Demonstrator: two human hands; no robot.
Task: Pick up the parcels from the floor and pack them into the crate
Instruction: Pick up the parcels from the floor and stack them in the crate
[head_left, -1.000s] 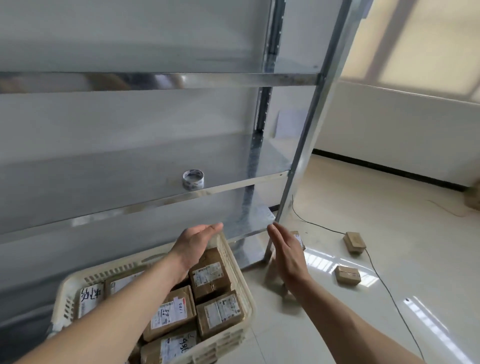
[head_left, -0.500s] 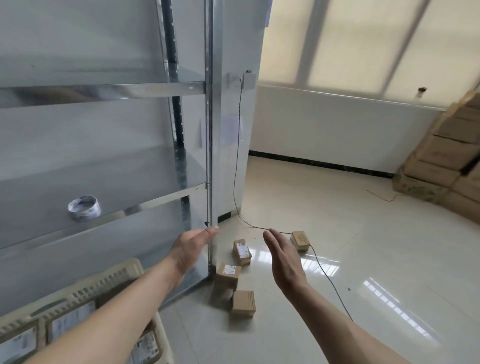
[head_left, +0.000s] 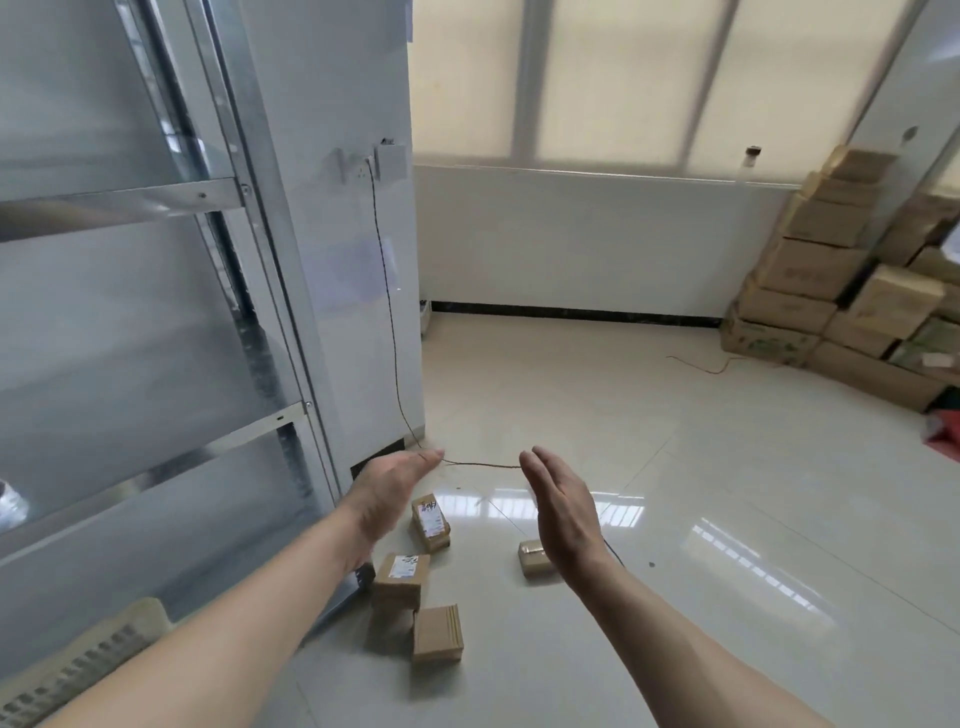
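Observation:
Several small brown cardboard parcels lie on the glossy floor near the shelf's foot: one with a white label, a second labelled one, a plain one, and one partly hidden behind my right wrist. My left hand and my right hand are held out above them, palms facing each other, fingers straight, holding nothing. Only a corner of the cream plastic crate shows at the lower left, behind my left forearm.
A metal shelving unit fills the left side. A thin dark cable runs from a wall socket down across the floor between the parcels. Large cardboard boxes are stacked at the right wall.
My view has swung right, away from the crate full of parcels, towards the parcels on the floor. Both hands stay out in front, empty, and now hang over those parcels.

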